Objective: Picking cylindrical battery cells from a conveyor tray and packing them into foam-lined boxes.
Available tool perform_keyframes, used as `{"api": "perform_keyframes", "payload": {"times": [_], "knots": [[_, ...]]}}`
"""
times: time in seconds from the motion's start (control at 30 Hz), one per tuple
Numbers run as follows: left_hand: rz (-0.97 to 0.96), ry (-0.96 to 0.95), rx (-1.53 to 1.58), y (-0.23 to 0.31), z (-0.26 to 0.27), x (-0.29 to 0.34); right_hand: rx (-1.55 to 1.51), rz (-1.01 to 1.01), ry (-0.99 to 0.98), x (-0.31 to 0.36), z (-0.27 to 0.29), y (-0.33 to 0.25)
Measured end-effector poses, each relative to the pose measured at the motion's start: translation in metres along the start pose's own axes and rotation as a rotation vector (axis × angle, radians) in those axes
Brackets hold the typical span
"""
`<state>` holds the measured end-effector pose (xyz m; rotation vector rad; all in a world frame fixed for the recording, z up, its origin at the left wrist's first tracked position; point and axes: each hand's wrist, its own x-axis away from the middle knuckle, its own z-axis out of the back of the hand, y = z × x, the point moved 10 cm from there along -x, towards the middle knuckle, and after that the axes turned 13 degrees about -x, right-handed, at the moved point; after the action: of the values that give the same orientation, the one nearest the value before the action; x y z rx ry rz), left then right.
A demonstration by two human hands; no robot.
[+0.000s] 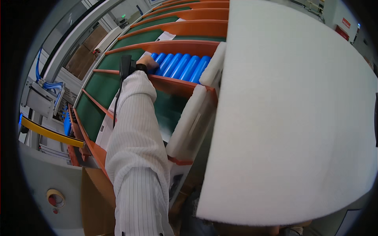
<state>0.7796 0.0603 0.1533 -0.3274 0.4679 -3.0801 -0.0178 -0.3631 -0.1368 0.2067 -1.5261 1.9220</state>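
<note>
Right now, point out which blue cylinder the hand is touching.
The leftmost blue cylinder in the row: the left hand rests on its near end, while the others lie clear of it to the right.

A row of blue cylinders lies packed side by side in a far compartment of the orange-walled rack, a white foam block closing its right end. Nearer, a longer white foam block leans in the next compartment. A large white foam sheet fills the right half of the view. A white paper label lies in a farther green-floored compartment. Far right, a small red sign hangs on the white wall. Far left of centre, a small green indicator light glows on a machine. Near left, a round yellow label ring surrounds a red button on a grey panel.
</note>
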Motion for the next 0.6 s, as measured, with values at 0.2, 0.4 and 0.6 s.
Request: {"api": "perform_keyframes", "payload": {"times": [0.2, 0.4, 0.6], "knots": [[0.185, 0.102, 0.143, -0.036, -0.018, 0.007, 0.027, -0.022, -0.023, 0.008, -0.018, -0.021], [0.281, 0.455, 0.612, -0.115, 0.031, 0.016, 0.026, 0.292, -0.018, 0.009, -0.043, -0.081], [-0.283, 0.243, 1.562, -0.046, 0.088, 0.162, -0.23, 0.326, -0.113, 0.049, -0.039, -0.219]]}}
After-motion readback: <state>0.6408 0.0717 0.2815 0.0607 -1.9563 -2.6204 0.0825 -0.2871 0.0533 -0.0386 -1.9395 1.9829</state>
